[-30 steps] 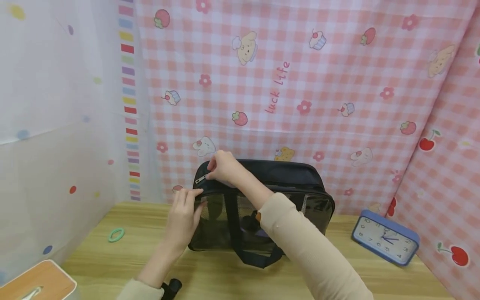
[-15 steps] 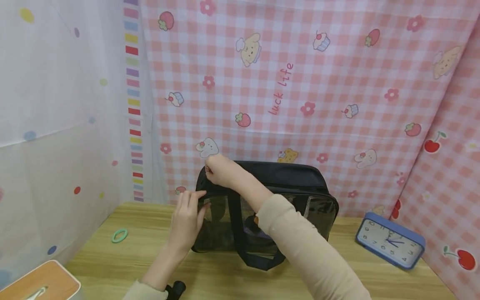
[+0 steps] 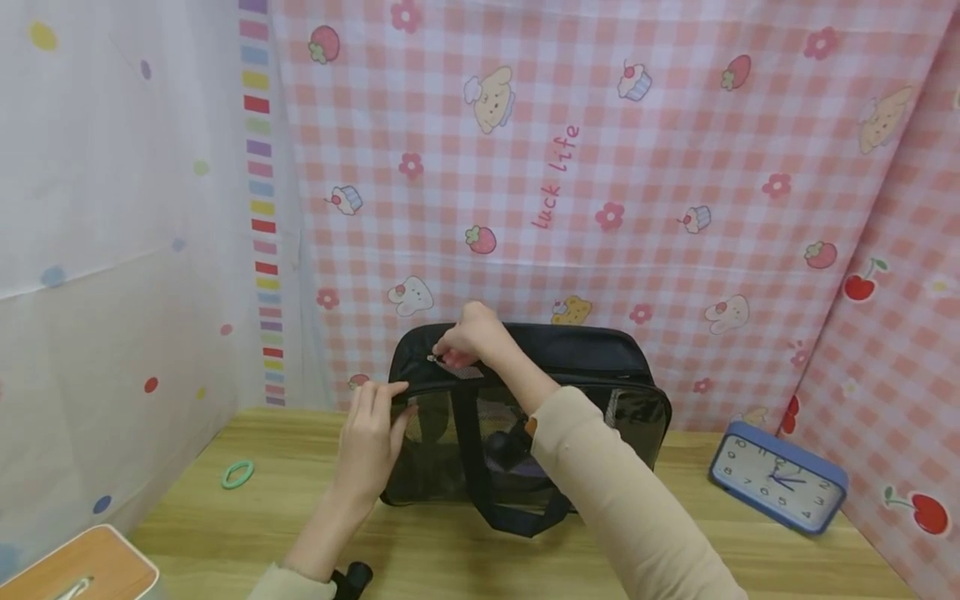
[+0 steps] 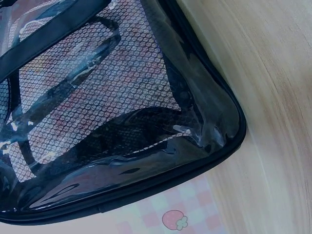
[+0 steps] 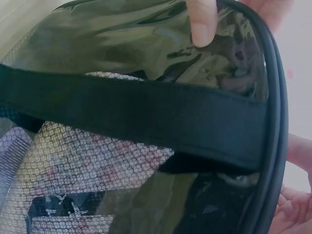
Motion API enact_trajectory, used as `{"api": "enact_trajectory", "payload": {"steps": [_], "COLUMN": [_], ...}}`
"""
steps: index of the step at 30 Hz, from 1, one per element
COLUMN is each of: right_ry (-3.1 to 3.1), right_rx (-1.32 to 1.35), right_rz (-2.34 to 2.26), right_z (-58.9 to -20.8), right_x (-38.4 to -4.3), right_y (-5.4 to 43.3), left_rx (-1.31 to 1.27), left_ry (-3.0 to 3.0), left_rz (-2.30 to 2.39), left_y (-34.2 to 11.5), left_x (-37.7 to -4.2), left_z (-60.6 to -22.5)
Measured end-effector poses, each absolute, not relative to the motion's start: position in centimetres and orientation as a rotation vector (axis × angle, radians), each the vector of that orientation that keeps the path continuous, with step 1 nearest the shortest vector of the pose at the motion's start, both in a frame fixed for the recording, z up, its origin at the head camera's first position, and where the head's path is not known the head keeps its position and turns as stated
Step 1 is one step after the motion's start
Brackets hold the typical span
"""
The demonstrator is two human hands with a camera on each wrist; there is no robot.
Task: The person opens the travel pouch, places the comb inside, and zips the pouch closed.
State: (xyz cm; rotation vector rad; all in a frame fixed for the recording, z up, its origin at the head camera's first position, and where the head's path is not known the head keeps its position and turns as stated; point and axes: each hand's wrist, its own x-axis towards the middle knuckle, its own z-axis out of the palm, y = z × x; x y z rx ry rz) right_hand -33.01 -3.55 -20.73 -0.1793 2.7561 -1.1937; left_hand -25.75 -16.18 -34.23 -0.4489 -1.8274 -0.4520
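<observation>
A black bag point(image 3: 427, 450) with clear front panel and mesh stands upright on the wooden table, its strap handle point(image 3: 517, 521) hanging forward. My left hand point(image 3: 367, 442) pinches the bag's upper left edge; its thumb point(image 5: 202, 24) presses the clear panel in the right wrist view. Above the bag's top, my right hand point(image 3: 472, 333) pinches a metal zipper pull point(image 3: 433, 358) left of the middle. Through the clear side show a dark rounded item point(image 3: 504, 446) and a purple piece with comb-like teeth point(image 5: 14, 146). The left wrist view shows only the bag's side, no fingers.
A blue clock point(image 3: 780, 479) stands at the table's right. On the left lie a green ring point(image 3: 237, 474) and a wood-topped box point(image 3: 90, 567). A black cylindrical object point(image 3: 356, 579) is by the left sleeve. Patterned cloth point(image 3: 585, 167) hangs behind the bag.
My right hand first shifted slightly left, then moved right along the bag's top, and the zipper pull now sits farther right. My left hand stays at the bag's edge.
</observation>
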Motion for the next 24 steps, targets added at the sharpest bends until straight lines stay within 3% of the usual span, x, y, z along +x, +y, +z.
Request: {"api": "enact_trajectory", "payload": {"steps": [16, 24], "right_ry": [2.667, 2.745], "right_rx": [-0.135, -0.013], "right_rz": [-1.26, -1.204], "right_z": [-20.6, -20.9], "right_x": [-32.6, -33.5], "right_y": [-1.8, 1.6], "left_rx": [-0.445, -0.446], "left_ry": [-1.824, -1.834], "left_rz": [-0.449, -0.435], "left_y": [-16.0, -16.2], "left_x": [-25.6, -25.6], "left_z": [-34.3, -34.4]}}
